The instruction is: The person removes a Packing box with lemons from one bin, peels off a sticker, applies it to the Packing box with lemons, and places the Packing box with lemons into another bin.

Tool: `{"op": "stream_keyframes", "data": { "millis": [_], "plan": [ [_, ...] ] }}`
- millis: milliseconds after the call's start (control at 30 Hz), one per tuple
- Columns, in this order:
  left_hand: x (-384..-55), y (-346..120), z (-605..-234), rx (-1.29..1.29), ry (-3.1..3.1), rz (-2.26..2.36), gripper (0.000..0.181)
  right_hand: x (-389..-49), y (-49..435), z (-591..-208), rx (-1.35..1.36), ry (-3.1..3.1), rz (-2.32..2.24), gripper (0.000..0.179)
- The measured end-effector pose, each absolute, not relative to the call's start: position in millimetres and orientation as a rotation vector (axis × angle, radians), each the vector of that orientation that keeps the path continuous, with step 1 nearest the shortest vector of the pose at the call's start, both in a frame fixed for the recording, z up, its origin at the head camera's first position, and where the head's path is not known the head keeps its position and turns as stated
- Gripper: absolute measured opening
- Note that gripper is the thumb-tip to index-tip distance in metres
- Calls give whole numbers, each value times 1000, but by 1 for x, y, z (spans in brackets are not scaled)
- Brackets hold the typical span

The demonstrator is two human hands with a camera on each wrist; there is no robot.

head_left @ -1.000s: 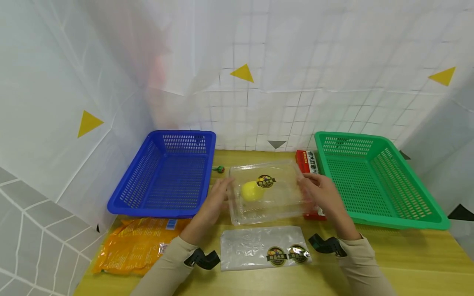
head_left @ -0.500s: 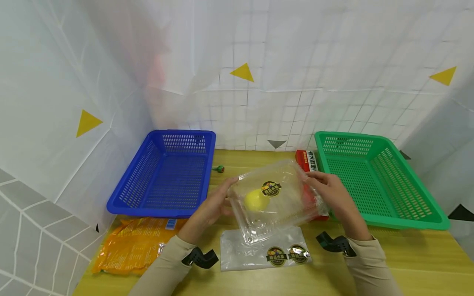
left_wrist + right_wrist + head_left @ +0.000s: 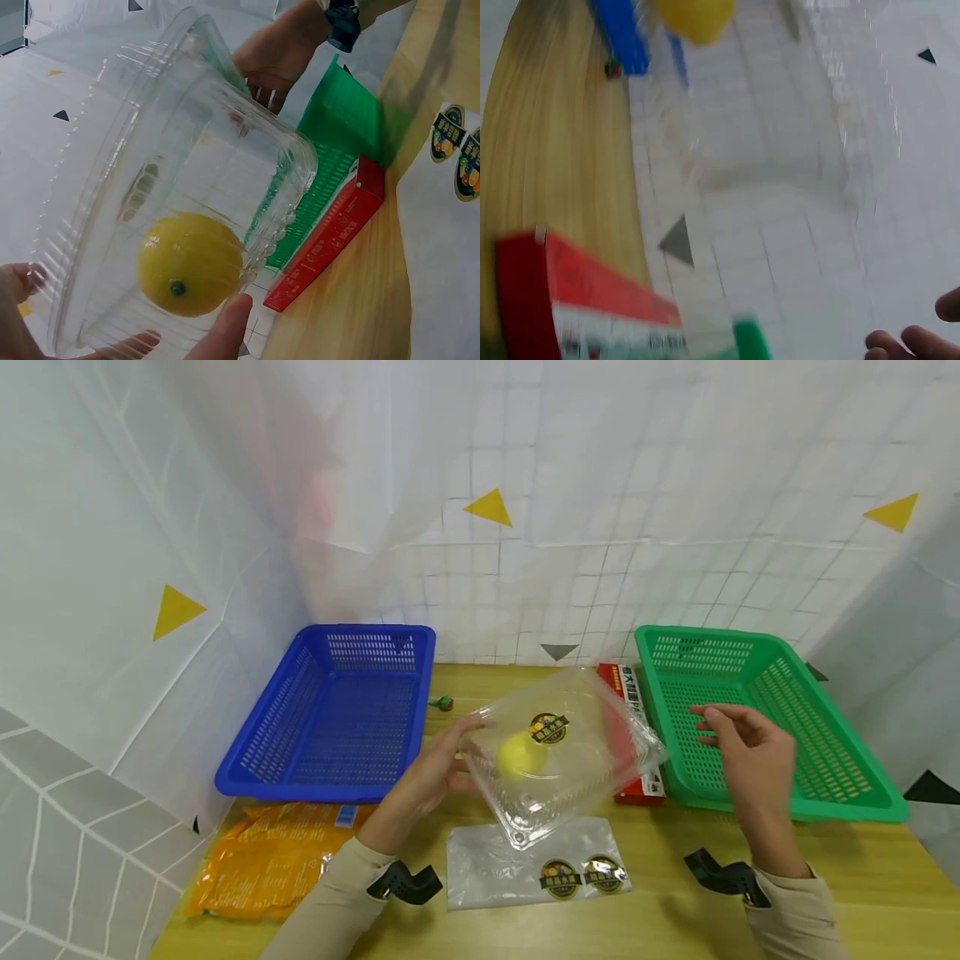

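My left hand (image 3: pixel 435 768) grips the left side of a clear plastic clamshell box (image 3: pixel 585 710), lifted and tilted above the table. Its thumb shows on the near side in the left wrist view. Inside the box lies a lemon (image 3: pixel 190 264), yellow with a small green stem spot. A round dark sticker (image 3: pixel 549 728) is on the box top. My right hand (image 3: pixel 757 764) is apart from the box, over the green basket (image 3: pixel 847 777), its fingers loosely bent around nothing. Below the box lies a shiny whitish sheet (image 3: pixel 487 864) with round dark stickers (image 3: pixel 560 878).
A blue basket (image 3: pixel 322 785) stands at the left, with an orange bag (image 3: pixel 262 868) in front of it. Beside the green basket lies a red and white carton (image 3: pixel 637 789). A small green and red object (image 3: pixel 446 702) lies near the blue basket.
My right hand has let go of the box's right side and moved right, over the green basket. The box has turned and tilted in my left hand, which still holds it.
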State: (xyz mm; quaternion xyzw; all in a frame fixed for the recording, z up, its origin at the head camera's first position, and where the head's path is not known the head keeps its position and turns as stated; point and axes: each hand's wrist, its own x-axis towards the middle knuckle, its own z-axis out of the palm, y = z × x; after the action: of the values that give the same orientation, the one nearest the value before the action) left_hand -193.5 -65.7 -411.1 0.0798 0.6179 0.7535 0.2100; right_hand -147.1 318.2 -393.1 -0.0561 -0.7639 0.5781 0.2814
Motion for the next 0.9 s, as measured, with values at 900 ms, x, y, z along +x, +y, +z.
{"op": "stream_keyframes", "data": {
  "millis": [900],
  "plan": [
    [-212, -20, -387, 313, 1720, 2077, 69, -96, 442, -462, -1020, -1766, 1006, 42]
  ]
}}
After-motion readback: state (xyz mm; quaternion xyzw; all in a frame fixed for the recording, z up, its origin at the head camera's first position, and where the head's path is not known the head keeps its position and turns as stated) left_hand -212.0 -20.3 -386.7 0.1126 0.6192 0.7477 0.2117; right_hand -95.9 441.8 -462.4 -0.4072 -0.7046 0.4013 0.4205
